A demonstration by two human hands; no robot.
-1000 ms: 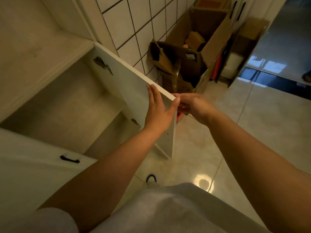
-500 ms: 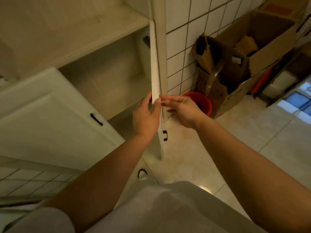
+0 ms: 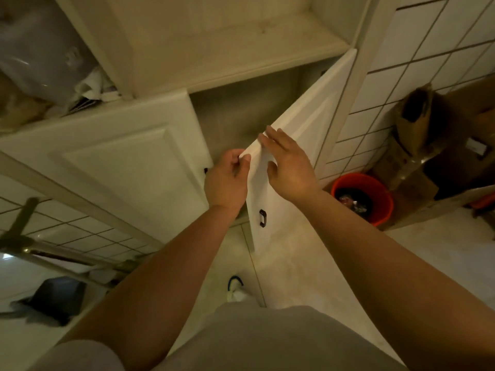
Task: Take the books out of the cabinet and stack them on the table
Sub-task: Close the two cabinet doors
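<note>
Left grip (image 3: 227,178) pinches the cabinet door (image 3: 302,145) edge, right grip (image 3: 288,162) spread flat; cabinet interior (image 3: 233,116) dim.

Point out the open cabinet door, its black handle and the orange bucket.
open cabinet door (image 3: 308,121): head view, on the raised front panel.
black handle (image 3: 262,218): head view, on the middle of the pull.
orange bucket (image 3: 385,210): head view, on its outer right wall.

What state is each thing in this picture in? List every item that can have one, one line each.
Right cabinet door: partly open, held by both hands.
Left cabinet door: shut.
Left hand: gripping the door's edge.
Right hand: flat on the door's front.
Cabinet compartment: no books visible.
Orange bucket: upright, holding dark contents.
Cardboard box: open.
</note>
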